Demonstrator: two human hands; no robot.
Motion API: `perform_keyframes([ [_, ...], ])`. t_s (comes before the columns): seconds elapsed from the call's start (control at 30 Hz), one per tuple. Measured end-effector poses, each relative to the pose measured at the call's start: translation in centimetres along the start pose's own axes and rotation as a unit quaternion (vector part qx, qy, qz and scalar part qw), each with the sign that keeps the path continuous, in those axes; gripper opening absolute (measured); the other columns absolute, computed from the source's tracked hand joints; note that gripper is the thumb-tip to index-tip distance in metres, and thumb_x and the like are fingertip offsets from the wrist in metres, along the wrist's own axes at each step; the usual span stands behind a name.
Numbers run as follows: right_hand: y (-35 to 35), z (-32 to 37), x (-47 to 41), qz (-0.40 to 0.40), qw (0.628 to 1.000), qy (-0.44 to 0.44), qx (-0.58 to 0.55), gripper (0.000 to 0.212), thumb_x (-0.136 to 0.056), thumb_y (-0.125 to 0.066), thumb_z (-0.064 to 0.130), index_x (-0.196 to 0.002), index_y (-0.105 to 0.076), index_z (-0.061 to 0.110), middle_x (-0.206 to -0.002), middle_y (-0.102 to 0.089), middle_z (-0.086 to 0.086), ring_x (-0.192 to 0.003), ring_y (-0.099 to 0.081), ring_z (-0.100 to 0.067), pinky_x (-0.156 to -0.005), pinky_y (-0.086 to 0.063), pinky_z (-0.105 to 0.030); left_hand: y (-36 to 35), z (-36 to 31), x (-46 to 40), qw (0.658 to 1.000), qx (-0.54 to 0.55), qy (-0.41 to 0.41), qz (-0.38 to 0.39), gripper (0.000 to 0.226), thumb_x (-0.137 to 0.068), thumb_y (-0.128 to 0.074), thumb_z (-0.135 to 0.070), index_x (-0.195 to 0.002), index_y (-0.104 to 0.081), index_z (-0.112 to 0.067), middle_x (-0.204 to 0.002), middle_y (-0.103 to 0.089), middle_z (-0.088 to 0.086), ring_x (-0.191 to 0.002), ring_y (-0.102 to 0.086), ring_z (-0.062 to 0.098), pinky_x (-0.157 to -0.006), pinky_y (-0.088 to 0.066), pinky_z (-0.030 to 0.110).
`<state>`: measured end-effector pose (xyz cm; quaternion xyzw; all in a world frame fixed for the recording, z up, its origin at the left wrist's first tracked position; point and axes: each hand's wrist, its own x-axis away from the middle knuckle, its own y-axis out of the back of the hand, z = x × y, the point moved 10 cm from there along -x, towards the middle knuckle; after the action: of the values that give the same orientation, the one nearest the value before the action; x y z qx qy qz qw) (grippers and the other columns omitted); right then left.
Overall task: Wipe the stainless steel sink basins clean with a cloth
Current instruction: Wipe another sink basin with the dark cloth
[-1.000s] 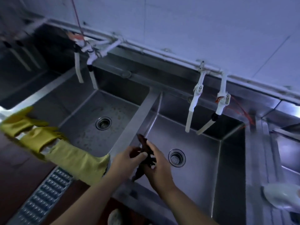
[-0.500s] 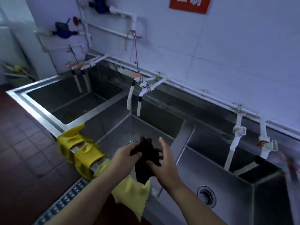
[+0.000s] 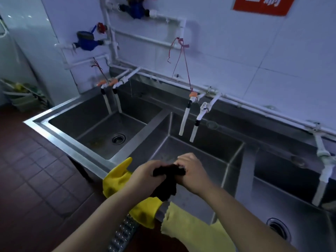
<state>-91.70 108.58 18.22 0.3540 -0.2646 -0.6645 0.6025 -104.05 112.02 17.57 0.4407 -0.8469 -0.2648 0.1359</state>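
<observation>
From the head view, I see my left hand (image 3: 145, 174) and right hand (image 3: 190, 174) held together above the front rim of the middle basin (image 3: 205, 150), each grip clenched around one end of the dark cloth (image 3: 168, 180). The cloth is bunched between them, its tail hanging down at 6 o'clock toward the yellow gloves (image 3: 127, 186) draped over the sink's front edge. It touches no steel yet, as far as I can tell.

The main risk, I judge, is that dangling tail: if I lower into the basin without gathering it, it could catch a glove and drag it off the rim onto the floor or into the basin.

The white spouts (image 3: 189, 120) hang at 12 o'clock over the middle basin; a broad stroke along the back wall could knock them.

The left basin (image 3: 109, 131) at 10 o'clock shows brownish residue near its drain (image 3: 118, 138); a tightly wadded cloth would probably smear it, so I should open the cloth up first.
</observation>
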Motion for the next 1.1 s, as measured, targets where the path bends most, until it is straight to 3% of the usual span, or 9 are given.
perform_keyframes([
  [0.1,-0.2,-2.7,-0.8,-0.008,0.994,-0.095,-0.048,0.015,-0.072,-0.073,0.017,-0.072,-0.058,0.021,-0.077,-0.056,0.011,-0.089,-0.049,-0.013,-0.074,-0.04,-0.019,1.1,1.8,-2.1,1.0,0.007,0.024,-0.004,0.028,-0.073,-0.072,-0.014,-0.078,-0.06,-0.039,-0.081,-0.065,-0.011,-0.077,-0.062,0.005,-0.069,-0.055,0.031],
  [0.23,-0.9,-6.8,-1.7,-0.022,0.94,-0.208,-0.268,0.011,-0.073,-0.063,-0.004,-0.077,-0.055,0.003,-0.069,-0.066,-0.015,-0.062,-0.067,-0.028,-0.056,-0.053,-0.04,0.9,4.1,-5.6,0.999,0.019,0.044,0.014,0.027,-0.067,-0.078,-0.016,-0.079,-0.058,-0.029,-0.073,-0.061,-0.007,-0.064,-0.056,0.007,-0.055,-0.047,0.024],
  [0.4,-2.2,-11.8,-5.0,-0.041,0.926,-0.273,-0.258,0.021,-0.073,-0.059,-0.004,-0.068,-0.05,0.015,-0.058,-0.054,-0.006,-0.051,-0.056,-0.018,-0.045,-0.045,-0.032,-1.1,6.5,-10.8,0.991,-0.095,0.021,0.094,0.025,-0.07,-0.076,-0.025,-0.085,-0.059,-0.035,-0.084,-0.049,-0.017,-0.077,-0.051,0.004,-0.061,-0.038,0.014],
  [0.57,-5.8,-16.8,-8.1,-0.043,0.916,-0.322,-0.234,0.03,-0.073,-0.057,-0.003,-0.078,-0.06,0.027,-0.074,-0.064,0.005,-0.063,-0.06,-0.003,-0.052,-0.05,-0.018,-1.5,10.8,-16.1,0.967,-0.233,0.025,0.104,0.023,-0.075,-0.073,-0.03,-0.096,-0.065,-0.022,-0.092,-0.039,-0.009,-0.083,-0.045,0.011,-0.068,-0.035,0.022],
  [0.67,-9.1,-19.7,-8.6,-0.016,0.909,-0.352,-0.224,0.036,-0.075,-0.058,-0.006,-0.077,-0.064,0.03,-0.081,-0.068,0.004,-0.078,-0.065,-0.013,-0.069,-0.053,-0.03,-3.0,12.9,-18.0,0.956,-0.259,0.015,0.134,0.017,-0.079,-0.069,-0.029,-0.095,-0.064,-0.025,-0.097,-0.044,-0.011,-0.091,-0.052,0.012,-0.068,-0.039,0.025],
  [0.8,-14.1,-22.7,-7.8,0.048,0.905,-0.386,-0.174,0.03,-0.075,-0.061,-0.001,-0.079,-0.062,0.029,-0.084,-0.066,0.004,-0.082,-0.062,-0.017,-0.071,-0.05,-0.034,-6.0,17.8,-18.4,0.933,-0.278,0.081,0.214,0.017,-0.084,-0.055,-0.019,-0.1,-0.059,-0.023,-0.097,-0.061,-0.002,-0.091,-0.059,0.023,-0.072,-0.048,0.033],
  [1.0,-21.7,-25.8,-4.4,0.181,0.857,-0.456,-0.157,0.016,-0.077,-0.06,0.011,-0.076,-0.053,0.025,-0.084,-0.061,-0.003,-0.086,-0.062,-0.026,-0.068,-0.047,-0.035,-11.7,25.2,-17.3,0.861,-0.302,0.141,0.385,0.024,-0.09,-0.05,-0.019,-0.113,-0.055,-0.018,-0.109,-0.061,0.006,-0.097,-0.06,0.026,-0.075,-0.05,0.035],
  [1.03,-22.6,-26.4,-4.0,0.191,0.851,-0.465,-0.15,0.013,-0.078,-0.061,0.014,-0.083,-0.055,0.024,-0.092,-0.062,-0.004,-0.092,-0.061,-0.027,-0.073,-0.047,-0.035,-12.4,26.1,-17.4,0.854,-0.302,0.149,0.397,0.024,-0.091,-0.049,-0.019,-0.114,-0.054,-0.018,-0.109,-0.061,0.007,-0.096,-0.061,0.026,-0.073,-0.05,0.036],
  [1.1,-23.7,-27.6,-3.7,0.188,0.848,-0.478,-0.129,0.034,-0.083,-0.062,0.019,-0.116,-0.054,0.019,-0.12,-0.058,-0.008,-0.11,-0.057,-0.027,-0.088,-0.048,-0.037,-13.3,27.3,-18.2,0.842,-0.328,0.15,0.402,0.024,-0.095,-0.045,-0.017,-0.118,-0.05,-0.017,-0.11,-0.06,0.007,-0.096,-0.061,0.028,-0.07,-0.049,0.036],
])
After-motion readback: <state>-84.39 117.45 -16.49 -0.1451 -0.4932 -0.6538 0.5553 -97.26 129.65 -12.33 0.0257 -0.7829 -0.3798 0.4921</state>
